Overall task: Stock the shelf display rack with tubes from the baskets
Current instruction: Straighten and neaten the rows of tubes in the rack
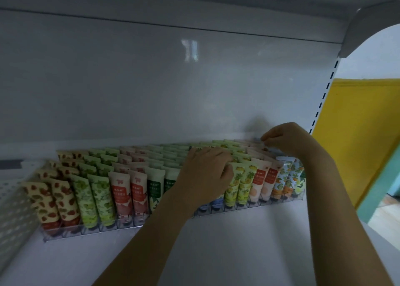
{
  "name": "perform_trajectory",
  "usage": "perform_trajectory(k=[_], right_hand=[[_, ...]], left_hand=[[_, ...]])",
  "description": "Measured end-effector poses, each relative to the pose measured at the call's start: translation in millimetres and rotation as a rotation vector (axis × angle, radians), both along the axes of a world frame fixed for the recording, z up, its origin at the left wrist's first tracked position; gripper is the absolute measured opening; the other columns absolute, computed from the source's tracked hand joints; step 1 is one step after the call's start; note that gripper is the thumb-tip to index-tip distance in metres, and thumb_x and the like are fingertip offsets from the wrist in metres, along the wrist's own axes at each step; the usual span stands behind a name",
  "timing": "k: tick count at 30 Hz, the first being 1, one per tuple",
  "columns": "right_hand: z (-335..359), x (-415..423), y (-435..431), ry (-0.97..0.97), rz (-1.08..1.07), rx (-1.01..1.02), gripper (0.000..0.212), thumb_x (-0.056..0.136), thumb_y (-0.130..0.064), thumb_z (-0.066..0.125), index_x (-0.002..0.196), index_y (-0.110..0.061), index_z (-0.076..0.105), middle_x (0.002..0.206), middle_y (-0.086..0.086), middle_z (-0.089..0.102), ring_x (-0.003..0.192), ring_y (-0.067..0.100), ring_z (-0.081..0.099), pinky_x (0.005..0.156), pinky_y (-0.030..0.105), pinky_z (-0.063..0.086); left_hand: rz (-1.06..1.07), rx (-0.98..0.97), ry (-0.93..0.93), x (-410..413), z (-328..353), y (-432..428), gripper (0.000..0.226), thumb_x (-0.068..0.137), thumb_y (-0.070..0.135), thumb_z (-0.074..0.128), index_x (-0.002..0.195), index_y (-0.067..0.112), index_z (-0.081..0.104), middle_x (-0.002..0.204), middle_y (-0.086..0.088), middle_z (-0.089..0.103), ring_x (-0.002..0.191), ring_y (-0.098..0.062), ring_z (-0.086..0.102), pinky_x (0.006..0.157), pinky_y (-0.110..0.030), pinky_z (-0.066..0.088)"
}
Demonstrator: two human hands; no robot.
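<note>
2 forearms reach forward; left hand [207, 173] fingers curled, right hand [287, 141] fingers pinched.

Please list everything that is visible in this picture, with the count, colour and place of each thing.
rack: one, clear, on the shelf
shelf: one, white, bottom
back panel: one, white, behind
side panel: one, white, perforated, left
wall: one, yellow, right
spotted tubes: two columns, cream with red, far left
leaf tubes: two columns, green, next
pink tubes: two columns, next
dark tubes: two columns, green, partly behind the arm
yellow tubes: two columns, right of centre
peach tubes: two columns, next
citrus tubes: two columns, white-orange, far right
back tube: one, colour unclear, back right
left hand: fingers curled over yellow tubes' tops
right hand: pinches the back tube
</note>
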State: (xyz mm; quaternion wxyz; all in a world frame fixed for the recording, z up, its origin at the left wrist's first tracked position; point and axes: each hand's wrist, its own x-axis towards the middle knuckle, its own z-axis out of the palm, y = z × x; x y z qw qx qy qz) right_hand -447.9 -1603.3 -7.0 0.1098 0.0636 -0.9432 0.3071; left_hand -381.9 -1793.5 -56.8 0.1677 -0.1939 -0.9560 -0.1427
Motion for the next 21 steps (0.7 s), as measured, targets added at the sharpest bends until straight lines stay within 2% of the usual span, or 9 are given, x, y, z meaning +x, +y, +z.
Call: perform_trajectory(k=[2,7,13,21], right_hand=[[1.9,1.8,-1.8,-0.050,0.031,0.020,0.020,0.083,-0.001,0.059,0.096,-0.008,0.073,0.087,0.004,0.063,0.083,0.016,0.055,0.076,0.023,0.037],[1.8,2.9,-14.3,-0.082,0.086,0.088,0.017,0.082,-0.004,0.061,0.093,-0.009,0.074,0.083,0.003,0.063,0.085,0.017,0.057,0.077,0.024,0.039],[-3.6,-1.6,-22.9,-0.097,0.059,0.127,0.016,0.080,-0.005,0.063,0.088,-0.013,0.074,0.076,0.003,0.063,0.079,0.019,0.058,0.074,0.025,0.041],[-2.8,1.2,-23.5,-0.108,0.077,0.186,0.014,0.081,-0.007,0.061,0.075,-0.020,0.065,0.074,-0.002,0.058,0.081,0.018,0.056,0.074,0.025,0.041]], left_hand=[[0.001,0.000,0.000,-0.4,-0.3,-0.3,0.058,0.082,0.037,0.018,0.123,0.020,0.056,0.138,0.009,0.048,0.124,-0.013,0.042,0.107,-0.032,0.021],[-0.001,0.004,0.000,0.2,0.5,-0.5,0.058,0.082,0.037,0.018,0.123,0.019,0.056,0.137,0.008,0.048,0.124,-0.013,0.043,0.107,-0.032,0.021],[-0.001,-0.005,0.002,0.5,0.3,-0.3,0.059,0.082,0.037,0.018,0.125,0.020,0.055,0.140,0.008,0.046,0.126,-0.013,0.040,0.110,-0.034,0.020],[-0.002,0.003,-0.005,1.0,0.6,-0.7,0.060,0.082,0.038,0.018,0.126,0.019,0.054,0.141,0.007,0.045,0.127,-0.013,0.039,0.111,-0.034,0.019]])
